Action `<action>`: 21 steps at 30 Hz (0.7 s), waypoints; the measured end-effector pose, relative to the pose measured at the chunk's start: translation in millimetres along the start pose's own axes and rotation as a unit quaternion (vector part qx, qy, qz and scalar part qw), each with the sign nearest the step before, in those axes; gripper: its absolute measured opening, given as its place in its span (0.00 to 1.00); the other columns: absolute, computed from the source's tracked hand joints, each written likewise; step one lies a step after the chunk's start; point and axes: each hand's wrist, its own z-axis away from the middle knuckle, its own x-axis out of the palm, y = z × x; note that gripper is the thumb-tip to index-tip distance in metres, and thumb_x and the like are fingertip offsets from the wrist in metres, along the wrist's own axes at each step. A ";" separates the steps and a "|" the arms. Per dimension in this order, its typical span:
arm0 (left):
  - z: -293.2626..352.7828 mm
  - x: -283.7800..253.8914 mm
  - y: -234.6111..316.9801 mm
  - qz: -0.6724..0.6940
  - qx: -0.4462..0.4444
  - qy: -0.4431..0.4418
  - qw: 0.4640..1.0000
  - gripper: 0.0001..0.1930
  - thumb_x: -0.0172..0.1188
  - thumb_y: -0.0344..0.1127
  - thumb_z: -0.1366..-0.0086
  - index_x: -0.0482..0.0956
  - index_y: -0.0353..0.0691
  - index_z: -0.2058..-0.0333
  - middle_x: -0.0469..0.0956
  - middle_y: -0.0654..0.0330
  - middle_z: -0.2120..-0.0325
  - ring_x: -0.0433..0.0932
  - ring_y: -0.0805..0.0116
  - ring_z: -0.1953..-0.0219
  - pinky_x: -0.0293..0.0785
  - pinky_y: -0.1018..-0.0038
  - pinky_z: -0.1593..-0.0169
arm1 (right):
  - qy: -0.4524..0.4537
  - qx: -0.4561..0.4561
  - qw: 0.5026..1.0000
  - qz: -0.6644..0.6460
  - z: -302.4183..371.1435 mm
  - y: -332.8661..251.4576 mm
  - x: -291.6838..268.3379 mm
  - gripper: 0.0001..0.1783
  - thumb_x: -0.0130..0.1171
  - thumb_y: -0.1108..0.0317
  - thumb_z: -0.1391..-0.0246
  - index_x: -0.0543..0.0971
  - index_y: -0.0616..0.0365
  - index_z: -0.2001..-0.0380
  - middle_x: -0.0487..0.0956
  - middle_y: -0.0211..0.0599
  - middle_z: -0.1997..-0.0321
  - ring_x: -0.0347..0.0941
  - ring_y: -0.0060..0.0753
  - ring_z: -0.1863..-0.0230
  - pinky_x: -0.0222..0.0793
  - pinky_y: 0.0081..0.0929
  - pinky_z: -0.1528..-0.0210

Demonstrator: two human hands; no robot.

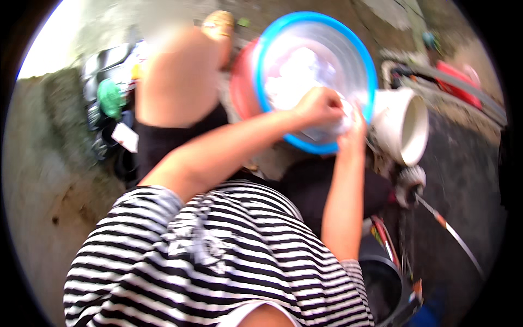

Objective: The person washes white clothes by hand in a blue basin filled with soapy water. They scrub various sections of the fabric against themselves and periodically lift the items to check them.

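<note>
A round tub (pixel 305 18) with a bright blue rim sits in front of me, a little right of centre. Inside it lies a heap of white cloth (pixel 298 70), blurred by glare. Over the tub's near right part, my left hand (pixel 320 106) is closed on a bunched piece of white cloth (pixel 345 115). From the right, my right hand (pixel 355 129) closes on the same piece, close beside the left. Motion smears the fingertips, and the far end of the held cloth cannot be told from the heap.
Left of the tub shows a red container (pixel 244 84). A white bucket (pixel 389 117) lies tipped at its right, with a long-handled tool (pixel 411 182) nearer me. A dark bucket (pixel 384 275) stands low right. Dark items, a green bundle (pixel 110 98) and a white card (pixel 125 137) are left.
</note>
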 end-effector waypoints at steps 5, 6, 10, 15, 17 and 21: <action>-0.7 -21.1 5.9 0.165 -0.144 -0.130 0.967 0.09 0.65 0.33 0.55 0.80 0.34 0.76 0.77 0.60 0.82 0.76 0.74 0.77 0.70 0.78 0.74 | -0.066 0.002 0.998 -0.013 3.3 3.7 -8.6 0.16 0.44 0.57 0.41 0.73 0.58 0.72 0.74 0.35 0.71 0.71 0.28 0.67 0.68 0.28 0.62; 0.2 -24.8 5.3 0.191 -0.178 -0.140 0.955 0.08 0.65 0.33 0.55 0.79 0.34 0.76 0.77 0.61 0.82 0.75 0.75 0.78 0.69 0.79 0.75 | -0.074 0.000 0.997 -0.015 6.9 3.9 -4.1 0.17 0.44 0.57 0.41 0.72 0.56 0.76 0.73 0.34 0.74 0.70 0.26 0.70 0.67 0.27 0.64; 7.0 -28.4 12.6 0.262 -0.222 -0.149 0.927 0.08 0.66 0.32 0.53 0.79 0.35 0.75 0.76 0.60 0.81 0.76 0.74 0.77 0.68 0.81 0.78 | -0.095 -0.003 0.995 -0.031 9.6 4.2 -3.7 0.15 0.45 0.57 0.42 0.72 0.56 0.74 0.74 0.34 0.74 0.70 0.29 0.71 0.67 0.28 0.66; 10.8 -26.2 14.8 0.272 -0.207 -0.144 0.929 0.07 0.64 0.30 0.53 0.79 0.32 0.75 0.77 0.59 0.80 0.77 0.73 0.77 0.71 0.80 0.76 | -0.073 -0.017 0.997 -0.010 25.1 1.2 6.5 0.17 0.45 0.56 0.42 0.70 0.54 0.80 0.72 0.34 0.77 0.69 0.29 0.74 0.66 0.28 0.68; 12.0 -24.4 12.7 0.280 -0.207 -0.135 0.927 0.07 0.63 0.30 0.52 0.78 0.32 0.75 0.77 0.58 0.80 0.78 0.72 0.77 0.71 0.80 0.76 | -0.090 -0.011 0.996 -0.006 18.7 4.0 0.0 0.18 0.44 0.56 0.42 0.70 0.54 0.80 0.72 0.35 0.77 0.69 0.30 0.74 0.66 0.29 0.68; 10.7 -21.5 7.8 0.267 -0.195 -0.139 0.934 0.07 0.62 0.29 0.55 0.78 0.32 0.77 0.77 0.58 0.82 0.77 0.73 0.79 0.72 0.80 0.77 | -0.061 -0.006 0.998 -0.009 18.8 4.5 2.3 0.19 0.43 0.54 0.41 0.70 0.55 0.80 0.73 0.36 0.77 0.69 0.31 0.74 0.66 0.30 0.68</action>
